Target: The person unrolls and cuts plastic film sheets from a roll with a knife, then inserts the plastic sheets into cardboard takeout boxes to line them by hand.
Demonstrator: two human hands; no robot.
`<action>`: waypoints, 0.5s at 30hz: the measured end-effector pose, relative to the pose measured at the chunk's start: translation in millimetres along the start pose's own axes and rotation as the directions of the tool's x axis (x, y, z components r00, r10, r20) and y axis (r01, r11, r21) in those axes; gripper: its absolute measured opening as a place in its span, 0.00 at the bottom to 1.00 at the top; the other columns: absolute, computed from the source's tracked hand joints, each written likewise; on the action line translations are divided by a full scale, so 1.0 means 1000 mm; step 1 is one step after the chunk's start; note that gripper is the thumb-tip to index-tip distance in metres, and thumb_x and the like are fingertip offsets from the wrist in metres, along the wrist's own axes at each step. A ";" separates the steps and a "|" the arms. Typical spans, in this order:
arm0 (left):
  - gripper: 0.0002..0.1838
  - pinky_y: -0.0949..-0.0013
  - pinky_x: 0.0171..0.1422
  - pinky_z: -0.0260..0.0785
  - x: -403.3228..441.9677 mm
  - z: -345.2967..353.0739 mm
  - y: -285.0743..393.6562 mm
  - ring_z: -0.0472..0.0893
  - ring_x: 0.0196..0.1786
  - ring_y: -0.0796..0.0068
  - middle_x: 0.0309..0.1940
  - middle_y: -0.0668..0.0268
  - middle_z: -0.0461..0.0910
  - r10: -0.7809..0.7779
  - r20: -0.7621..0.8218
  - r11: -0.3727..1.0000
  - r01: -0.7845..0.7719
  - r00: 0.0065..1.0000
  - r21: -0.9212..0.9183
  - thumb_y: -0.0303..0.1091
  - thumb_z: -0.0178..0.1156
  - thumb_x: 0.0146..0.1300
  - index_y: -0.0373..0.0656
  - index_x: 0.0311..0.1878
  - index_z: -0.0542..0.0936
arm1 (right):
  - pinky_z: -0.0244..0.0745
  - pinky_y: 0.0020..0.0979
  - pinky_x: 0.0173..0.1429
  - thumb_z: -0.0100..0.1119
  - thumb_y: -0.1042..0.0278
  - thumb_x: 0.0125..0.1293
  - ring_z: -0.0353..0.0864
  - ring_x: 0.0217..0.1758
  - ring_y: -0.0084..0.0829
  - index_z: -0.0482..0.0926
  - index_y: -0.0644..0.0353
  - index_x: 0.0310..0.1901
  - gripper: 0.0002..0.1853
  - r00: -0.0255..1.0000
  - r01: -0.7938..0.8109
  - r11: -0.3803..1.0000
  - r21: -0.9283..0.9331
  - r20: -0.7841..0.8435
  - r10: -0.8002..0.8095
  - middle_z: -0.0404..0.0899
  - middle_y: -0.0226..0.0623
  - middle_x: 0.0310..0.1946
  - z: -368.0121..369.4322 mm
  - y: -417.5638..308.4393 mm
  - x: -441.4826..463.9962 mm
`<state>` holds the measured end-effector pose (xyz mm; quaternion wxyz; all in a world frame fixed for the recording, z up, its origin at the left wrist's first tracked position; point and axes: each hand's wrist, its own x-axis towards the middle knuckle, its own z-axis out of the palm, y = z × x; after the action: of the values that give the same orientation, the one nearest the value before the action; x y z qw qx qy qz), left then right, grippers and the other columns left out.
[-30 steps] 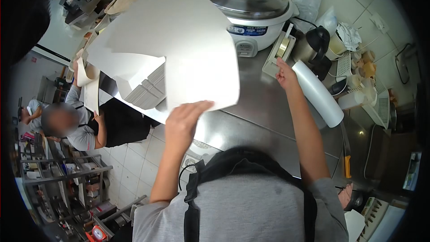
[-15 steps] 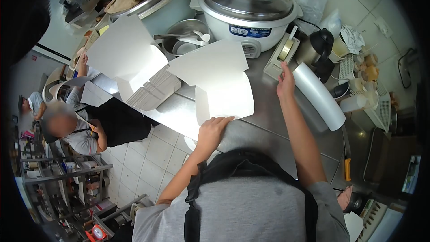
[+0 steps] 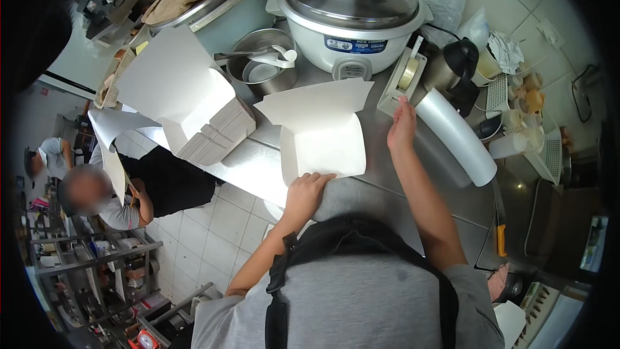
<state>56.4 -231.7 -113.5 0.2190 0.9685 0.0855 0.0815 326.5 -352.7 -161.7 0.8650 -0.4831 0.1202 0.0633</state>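
A white paper box (image 3: 325,145) stands with its lid raised on the steel counter (image 3: 258,174). My left hand (image 3: 307,192) grips its near edge, fingers over the rim. Near the front of the tape dispenser (image 3: 402,76) is my right hand (image 3: 402,126), fingers pressed together; whether a piece of tape is between them is too small to tell. Just right of that hand lies a roll of plastic (image 3: 457,137). A stack of nested white boxes (image 3: 210,132), the top one open, sits on the left.
Behind the box are a rice cooker (image 3: 352,19) and a metal pot (image 3: 261,64) with utensils. A knife (image 3: 500,223) lies at the right edge. At the left, a co-worker (image 3: 116,194) handles white card; another person (image 3: 48,155) is farther off.
The white box has come away from the stack and down onto the counter, its lid now raised. My right hand has shifted slightly left and towards me. The co-worker's card has moved.
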 end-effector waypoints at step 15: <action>0.15 0.61 0.40 0.75 0.003 0.007 -0.002 0.80 0.36 0.64 0.31 0.67 0.80 0.019 -0.045 0.998 -0.022 0.999 -0.063 0.27 0.59 0.57 0.51 0.48 0.83 | 0.56 0.36 0.72 0.64 0.52 0.66 0.72 0.62 0.31 0.77 0.54 0.50 0.18 0.919 -0.359 0.933 0.012 0.177 0.351 0.78 0.28 0.47 -0.037 0.016 0.013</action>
<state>60.7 -232.7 -120.4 0.2467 0.9599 0.0780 0.1079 330.3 -376.2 -197.0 0.8567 -0.4267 0.1323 0.2578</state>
